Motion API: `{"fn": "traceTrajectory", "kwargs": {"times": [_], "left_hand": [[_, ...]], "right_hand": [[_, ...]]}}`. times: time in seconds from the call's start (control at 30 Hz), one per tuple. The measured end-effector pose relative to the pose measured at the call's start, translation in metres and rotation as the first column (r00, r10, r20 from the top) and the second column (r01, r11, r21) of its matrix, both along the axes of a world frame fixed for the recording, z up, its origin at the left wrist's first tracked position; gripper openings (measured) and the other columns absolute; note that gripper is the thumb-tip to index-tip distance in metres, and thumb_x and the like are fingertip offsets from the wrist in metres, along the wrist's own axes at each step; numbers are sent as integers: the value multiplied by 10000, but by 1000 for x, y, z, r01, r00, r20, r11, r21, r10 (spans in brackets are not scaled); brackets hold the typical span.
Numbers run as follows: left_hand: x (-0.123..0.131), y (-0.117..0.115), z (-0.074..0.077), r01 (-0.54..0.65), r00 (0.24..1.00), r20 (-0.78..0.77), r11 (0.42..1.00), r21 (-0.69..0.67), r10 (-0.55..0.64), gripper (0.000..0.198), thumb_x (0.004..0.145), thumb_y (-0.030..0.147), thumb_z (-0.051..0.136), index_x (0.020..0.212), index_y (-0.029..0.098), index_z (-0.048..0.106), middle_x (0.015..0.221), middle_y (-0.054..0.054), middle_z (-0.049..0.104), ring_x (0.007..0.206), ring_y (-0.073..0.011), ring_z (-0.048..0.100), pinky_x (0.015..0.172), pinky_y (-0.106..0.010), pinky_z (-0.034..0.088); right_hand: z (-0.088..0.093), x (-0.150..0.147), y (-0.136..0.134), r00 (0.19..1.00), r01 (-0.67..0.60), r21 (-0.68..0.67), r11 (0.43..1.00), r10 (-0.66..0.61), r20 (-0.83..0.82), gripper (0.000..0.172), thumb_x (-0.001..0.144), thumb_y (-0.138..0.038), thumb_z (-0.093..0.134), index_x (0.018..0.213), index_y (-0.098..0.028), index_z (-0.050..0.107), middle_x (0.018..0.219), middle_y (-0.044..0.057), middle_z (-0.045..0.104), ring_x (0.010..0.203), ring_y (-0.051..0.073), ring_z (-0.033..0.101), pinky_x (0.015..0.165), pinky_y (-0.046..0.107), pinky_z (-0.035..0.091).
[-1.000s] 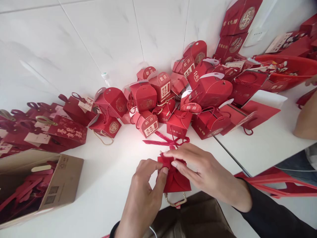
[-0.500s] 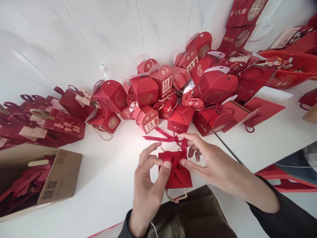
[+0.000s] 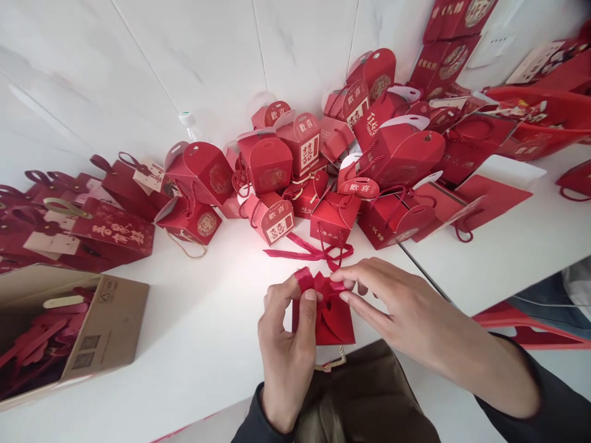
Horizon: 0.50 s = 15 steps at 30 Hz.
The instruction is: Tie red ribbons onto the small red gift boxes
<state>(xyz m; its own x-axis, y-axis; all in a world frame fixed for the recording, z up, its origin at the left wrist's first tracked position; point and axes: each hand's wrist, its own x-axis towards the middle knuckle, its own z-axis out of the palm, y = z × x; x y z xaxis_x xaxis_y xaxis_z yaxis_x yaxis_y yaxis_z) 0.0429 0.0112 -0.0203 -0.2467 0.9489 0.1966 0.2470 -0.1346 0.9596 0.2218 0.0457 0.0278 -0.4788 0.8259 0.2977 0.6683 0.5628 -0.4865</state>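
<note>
Bare table (image 3: 207, 320) left of hands; box pile (image 3: 300, 166) crowding beyond.

My small red gift box (image 3: 333, 321) lies flat at the near edge of the white table (image 3: 207, 344), its curved flaps folded shut. A red ribbon (image 3: 305, 278) at its far end is bent into two loops, one pinched in my left hand (image 3: 286, 335), the other in my right hand (image 3: 392, 307); its tails trail away.

Red gift box (image 3: 330, 317) with red ribbon (image 3: 305, 280); brown cardboard carton (image 3: 108, 323); white table (image 3: 203, 344).
</note>
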Motion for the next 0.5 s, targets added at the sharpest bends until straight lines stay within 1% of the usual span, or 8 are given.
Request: {"fn": "traceTrajectory", "kwargs": {"times": [0.03,0.1,0.2,0.27,0.37,0.4,0.43,0.5], "left_hand": [[-1,1,2,14,999,-31,1000,-4,-14,129,991,297,613,1076,268,707,1001,-22,713,933,-186,634,842,-323,516],[-2,2,6,56,994,-93,998,-13,-57,149,997,294,592,1097,264,699,1001,-24,715,918,-186,616,826,-320,504],[-5,5,12,171,971,-161,983,-65,-179,183,1002,263,553,1134,258,681,1008,-25,707,907,-188,607,818,-330,490],[-6,7,17,253,944,-193,962,-100,-268,180,980,211,547,1106,249,670,982,-19,694,901,-193,597,809,-337,475],[-6,10,20,327,899,-266,937,-121,-348,87,921,169,596,942,231,652,864,2,664,835,-192,551,775,-340,428],[-6,11,19,334,891,-281,934,-123,-356,65,921,185,605,889,227,642,823,7,652,808,-190,534,766,-341,414],[-5,12,18,327,894,-281,936,-127,-350,89,935,215,606,852,223,636,790,9,640,786,-187,523,757,-341,406],[-5,13,15,289,918,-236,945,-153,-319,191,978,294,575,815,218,640,765,2,633,769,-187,519,744,-339,405]], "right_hand": [[3,-1,1,999,-34,3,999,34,-3,180,1014,-116,517,1137,-210,609,1021,59,716,952,223,708,859,383,600],[9,-1,2,991,-135,-16,991,135,25,201,1000,-63,512,1108,-194,621,1017,60,710,953,217,699,861,377,607],[15,-1,6,963,-258,-30,966,260,75,232,960,-3,540,1066,-175,653,1002,62,690,914,220,679,820,383,614],[17,-1,8,955,-289,-6,957,289,70,264,947,8,560,1126,-165,648,1041,68,690,934,224,673,828,388,607],[17,-3,13,942,-334,7,943,333,48,282,960,12,538,1165,-164,620,1082,68,694,986,225,666,852,384,586],[16,-4,14,938,-346,6,938,345,32,266,971,5,525,1151,-169,617,1079,67,697,992,223,666,853,377,581],[15,-6,16,936,-350,-3,937,350,12,250,986,-5,507,1132,-176,616,1076,67,700,997,219,667,860,372,579],[13,-7,19,947,-320,-27,947,319,-34,245,1008,-35,477,1142,-190,611,1108,77,707,1043,220,671,902,378,579]]}}
